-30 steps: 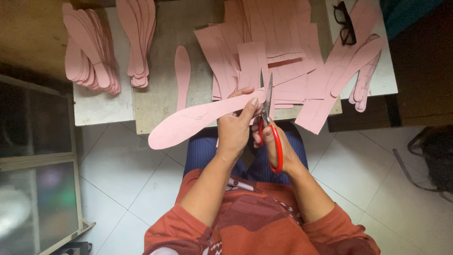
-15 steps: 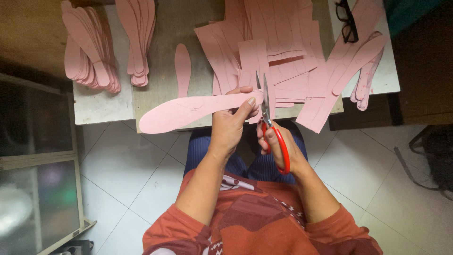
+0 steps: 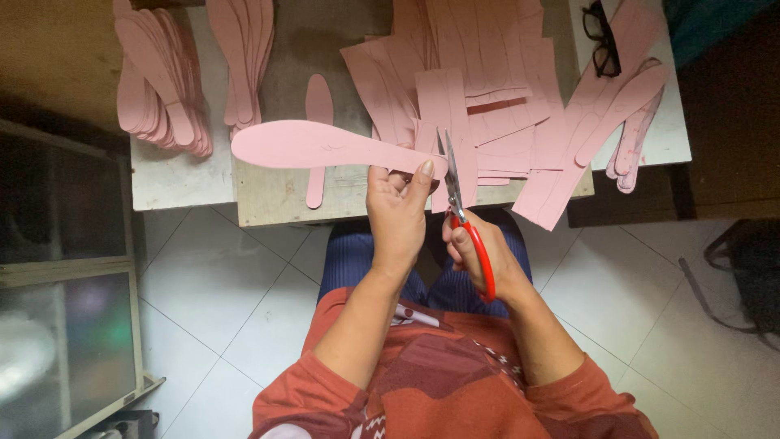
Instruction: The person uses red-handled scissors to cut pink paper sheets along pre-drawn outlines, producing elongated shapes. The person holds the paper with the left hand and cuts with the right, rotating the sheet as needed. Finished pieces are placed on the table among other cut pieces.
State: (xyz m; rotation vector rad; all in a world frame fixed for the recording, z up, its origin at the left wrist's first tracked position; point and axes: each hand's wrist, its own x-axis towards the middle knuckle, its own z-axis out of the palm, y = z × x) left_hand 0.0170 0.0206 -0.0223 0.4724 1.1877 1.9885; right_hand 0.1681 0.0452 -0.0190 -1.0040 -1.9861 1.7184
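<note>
My left hand (image 3: 396, 213) pinches the narrow end of a long pink paddle-shaped cutout (image 3: 313, 147), held level above the table edge with its wide end pointing left. My right hand (image 3: 479, 254) grips red-handled scissors (image 3: 461, 213), blades pointing up and away, their tips at the cutout's right end by my left thumb. Both hands are over my lap in front of a small worktable (image 3: 276, 199).
Pink sheets marked with outlines (image 3: 479, 73) cover the table's middle and right. Stacks of finished pink cutouts (image 3: 158, 89) lie at the left, one single piece (image 3: 318, 106) in the middle. Black glasses (image 3: 603, 36) rest at the far right. A glass-fronted cabinet (image 3: 65, 276) stands left; a dark bag (image 3: 751, 268) sits right.
The pink cutout has swung from tilted down-left to level and risen toward the table. The scissors have moved up along its right end with my right hand.
</note>
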